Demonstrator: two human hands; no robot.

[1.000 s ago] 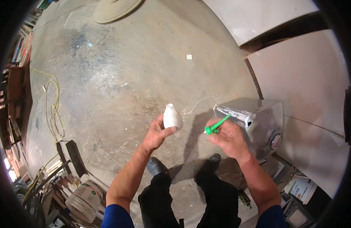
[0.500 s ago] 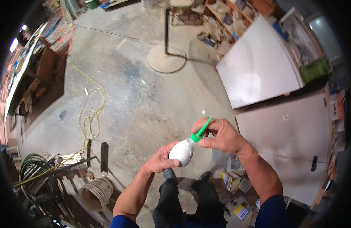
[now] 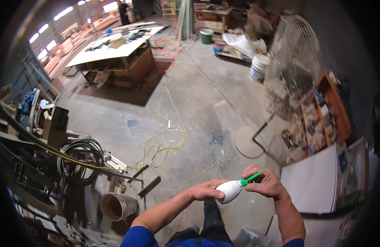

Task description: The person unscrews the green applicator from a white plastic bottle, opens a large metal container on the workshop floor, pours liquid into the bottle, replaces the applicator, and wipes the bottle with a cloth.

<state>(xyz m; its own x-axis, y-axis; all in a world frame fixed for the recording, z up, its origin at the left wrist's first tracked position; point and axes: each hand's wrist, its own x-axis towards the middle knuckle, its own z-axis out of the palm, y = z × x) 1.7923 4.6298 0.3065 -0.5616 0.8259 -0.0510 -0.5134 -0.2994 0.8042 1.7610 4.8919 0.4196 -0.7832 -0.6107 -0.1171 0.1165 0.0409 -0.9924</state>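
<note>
My left hand (image 3: 206, 190) is wrapped round a white squeeze bottle (image 3: 230, 192), tilted with its neck up to the right. Between the thumb and fingers of my right hand (image 3: 270, 186) is a green pointed nozzle cap (image 3: 253, 177). The cap's wide base meets the bottle's neck; whether it is threaded on I cannot tell. Its thin tip points up and to the right.
A yellow cord (image 3: 179, 144) lies looped on the floor ahead. Left stand a bucket (image 3: 125, 207) and a coiled dark hose (image 3: 95, 154). A big fan (image 3: 295, 61) and white panels (image 3: 309, 181) are at right. Far left is a worktable (image 3: 87, 59).
The nozzle cap has come from just above the bottle's opening onto its neck. The bottle has tilted further right. My view has swung left and up, and one leg has stepped forward.
</note>
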